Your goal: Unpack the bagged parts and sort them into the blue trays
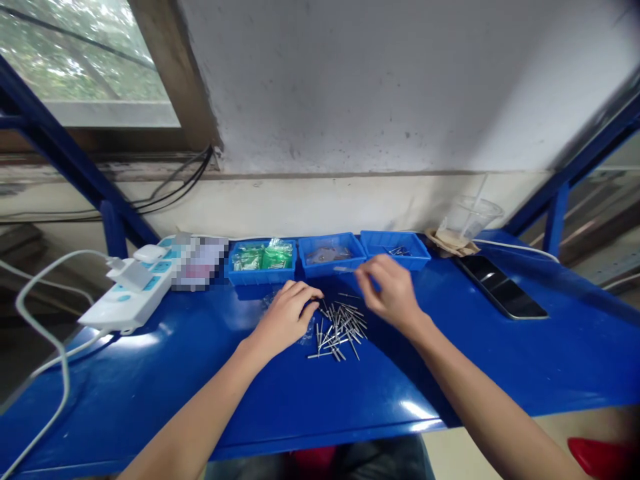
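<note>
Right hand: one, just off the pile's upper right; thumb and forefinger pinching one pale strip, thin and blurred, above the worktop
Left hand: one, at the pile's upper left, fingers curved, with thumb and forefinger close to a pin; cannot tell whether gripping it
Metal pins: several dozen, overlapping too much for an exact count; in one loose heap between the hands, with a few stray ones at the upper rim
Crumpled plastic: clear, partly under the left hand, just left of the heap; number of pieces hidden
Bins: three, blue, side by side near the wall
Left bin: green and clear packets, count lost in overlap
Middle bin: brownish-grey contents, too blurred for counting
Right bin: some thin dark pieces, near the right hand
Power strip: one, white, at the far left, with two white plugs
Phone: one, dark, flat, well right of the right hand
Cup: one, clear, with one straw, behind the phone
Front edge: well below the heap, crossed by both forearms
Open room: broad blue stretches below the heap and between right forearm and phone; only narrow gaps between hands and bins
</note>
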Available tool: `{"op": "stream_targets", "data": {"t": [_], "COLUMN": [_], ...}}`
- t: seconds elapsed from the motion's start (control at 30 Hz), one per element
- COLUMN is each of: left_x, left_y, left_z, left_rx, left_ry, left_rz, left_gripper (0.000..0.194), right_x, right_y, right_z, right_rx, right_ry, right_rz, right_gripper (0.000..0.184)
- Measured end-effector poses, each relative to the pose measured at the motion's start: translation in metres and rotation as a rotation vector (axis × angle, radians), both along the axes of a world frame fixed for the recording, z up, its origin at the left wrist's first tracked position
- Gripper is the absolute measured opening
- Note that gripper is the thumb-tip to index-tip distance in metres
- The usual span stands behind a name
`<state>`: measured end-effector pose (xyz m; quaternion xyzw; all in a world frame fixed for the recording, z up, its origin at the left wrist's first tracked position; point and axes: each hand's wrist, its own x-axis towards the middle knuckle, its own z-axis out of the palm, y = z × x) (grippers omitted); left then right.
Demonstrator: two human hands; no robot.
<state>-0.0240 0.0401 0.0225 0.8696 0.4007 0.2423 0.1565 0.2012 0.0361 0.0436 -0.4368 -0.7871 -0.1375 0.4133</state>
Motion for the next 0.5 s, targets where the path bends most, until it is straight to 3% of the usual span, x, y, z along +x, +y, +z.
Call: {"op": "stream_targets", "data": {"t": [0.13,0.2,0.27,0.4,0.5], "left_x": [-0.004,-0.002,0.000,0.003,-0.001], "left_y": [0.003,0.004,0.004,0.003,0.003], "left_z": [-0.006,-0.008,-0.007,-0.003,-0.002], "left_rx": [0.053,0.066,0.067,0.023,-0.002], "left_ry": [0.130,0.158,0.162,0.149,0.179], "left_rz": [-0.003,-0.004,-0.008,0.032,0.044], "left_gripper": [0.008,0.005,0.010,0.011,0.007], "right_x": [0.036,0.041,0.031,-0.010,-0.030], "right_y": [0.014,0.016,0.013,-0.001,-0.010], "right_z": [0.001,-0.002,-0.006,-0.011,-0.014], "right_rx": [0.008,-0.087,-0.191,-0.340,-0.407], "right_ry": [0.178,0.163,0.136,0.061,-0.040], "right_rz": [-0.521,-0.591,-0.475,-0.079,0.083], "right_gripper": [0.020,0.029,0.029,0.026,0.026]}}
